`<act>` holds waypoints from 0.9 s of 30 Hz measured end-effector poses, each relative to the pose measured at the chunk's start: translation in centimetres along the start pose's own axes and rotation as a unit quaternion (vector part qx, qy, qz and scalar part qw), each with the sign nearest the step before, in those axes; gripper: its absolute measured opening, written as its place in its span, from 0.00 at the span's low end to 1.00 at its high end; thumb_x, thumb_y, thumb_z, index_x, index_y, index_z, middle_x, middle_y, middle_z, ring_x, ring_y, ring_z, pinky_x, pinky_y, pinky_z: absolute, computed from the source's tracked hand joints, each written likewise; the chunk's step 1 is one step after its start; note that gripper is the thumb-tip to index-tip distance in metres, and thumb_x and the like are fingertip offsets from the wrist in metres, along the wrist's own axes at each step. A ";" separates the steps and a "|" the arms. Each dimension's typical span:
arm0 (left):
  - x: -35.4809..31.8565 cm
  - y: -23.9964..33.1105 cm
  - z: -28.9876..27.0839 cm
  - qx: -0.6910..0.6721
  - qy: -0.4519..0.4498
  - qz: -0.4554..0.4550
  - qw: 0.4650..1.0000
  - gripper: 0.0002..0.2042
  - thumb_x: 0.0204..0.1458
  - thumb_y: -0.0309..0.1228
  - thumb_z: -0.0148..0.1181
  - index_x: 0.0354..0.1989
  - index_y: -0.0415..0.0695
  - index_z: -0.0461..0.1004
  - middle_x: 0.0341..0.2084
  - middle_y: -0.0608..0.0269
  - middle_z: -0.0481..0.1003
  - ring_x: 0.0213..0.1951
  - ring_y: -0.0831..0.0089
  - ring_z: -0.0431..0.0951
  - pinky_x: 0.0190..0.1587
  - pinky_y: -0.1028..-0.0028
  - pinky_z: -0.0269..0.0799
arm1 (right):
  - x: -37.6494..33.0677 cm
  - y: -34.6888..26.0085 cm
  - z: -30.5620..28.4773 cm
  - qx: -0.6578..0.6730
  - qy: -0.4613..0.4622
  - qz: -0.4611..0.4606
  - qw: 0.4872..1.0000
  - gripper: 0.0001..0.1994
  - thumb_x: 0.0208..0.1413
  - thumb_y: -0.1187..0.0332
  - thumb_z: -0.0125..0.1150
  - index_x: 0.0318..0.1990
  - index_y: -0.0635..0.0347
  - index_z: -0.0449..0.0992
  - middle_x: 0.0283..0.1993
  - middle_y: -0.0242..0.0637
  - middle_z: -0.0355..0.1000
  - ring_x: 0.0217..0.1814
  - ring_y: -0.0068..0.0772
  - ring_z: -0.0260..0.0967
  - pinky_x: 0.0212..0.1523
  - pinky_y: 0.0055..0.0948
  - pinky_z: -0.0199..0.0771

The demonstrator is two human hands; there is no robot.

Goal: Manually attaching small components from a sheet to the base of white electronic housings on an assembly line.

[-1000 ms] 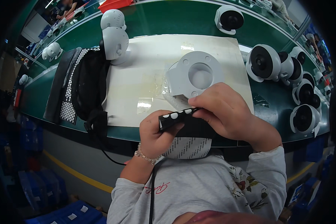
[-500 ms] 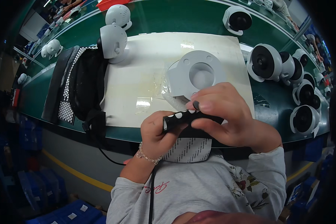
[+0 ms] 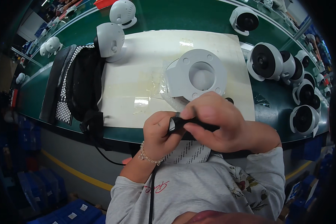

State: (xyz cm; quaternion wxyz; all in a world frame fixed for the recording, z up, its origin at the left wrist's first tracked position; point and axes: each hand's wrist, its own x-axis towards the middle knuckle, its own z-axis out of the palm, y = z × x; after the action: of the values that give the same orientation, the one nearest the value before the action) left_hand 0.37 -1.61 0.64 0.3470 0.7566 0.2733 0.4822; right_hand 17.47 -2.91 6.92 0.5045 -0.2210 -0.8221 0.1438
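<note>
small black part (image 3: 183, 122) held in both hands, above the table edge.

the part is black, narrow and long, and it lies about level, running left to right between the hands. its left end is visible and looks glossy, with a light reflection on it; the middle and right end are hidden under fingers, so its full shape cannot be told. the left hand (image 3: 158, 130) grips the left end from below and the side, the right hand (image 3: 218, 121) covers the rest from above. it is held in the air, near the person's chest, just in front of the white round housing (image 3: 198, 76) on the table.
</note>
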 end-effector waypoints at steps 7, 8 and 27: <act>-0.1 -1.0 0.4 0.003 -0.023 0.009 1.000 0.10 0.31 0.20 0.58 0.27 0.37 0.71 0.25 0.57 0.73 0.26 0.62 0.73 0.29 0.71 0.68 | 0.6 -0.6 -0.1 0.004 -0.035 -0.019 0.999 0.29 0.35 0.88 0.57 0.49 0.58 0.61 0.36 0.40 0.65 0.34 0.36 0.67 0.32 0.30 0.67; -0.1 -0.8 0.3 0.001 -0.025 0.010 1.000 0.10 0.31 0.20 0.58 0.27 0.37 0.71 0.25 0.57 0.73 0.26 0.62 0.73 0.29 0.71 0.68 | 0.5 -0.6 -0.1 -0.005 -0.036 -0.026 0.999 0.27 0.35 0.88 0.57 0.48 0.59 0.62 0.36 0.40 0.65 0.34 0.36 0.66 0.31 0.30 0.67; 1.1 -1.9 1.1 0.058 0.000 0.132 0.990 0.11 0.29 0.19 0.66 0.21 0.32 0.69 0.52 0.40 0.61 0.23 0.71 0.74 0.27 0.76 0.70 | 1.8 3.0 -5.7 -0.078 0.040 0.265 0.960 0.30 0.46 0.83 0.49 0.59 0.58 0.51 0.44 0.40 0.67 0.38 0.25 0.64 0.45 0.24 0.64</act>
State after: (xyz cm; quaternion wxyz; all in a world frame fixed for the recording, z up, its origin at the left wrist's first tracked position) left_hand 1.67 0.06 -0.61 0.2357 0.8051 0.1984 0.5068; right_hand 22.48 0.66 9.44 0.4621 -0.4757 -0.7216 0.1988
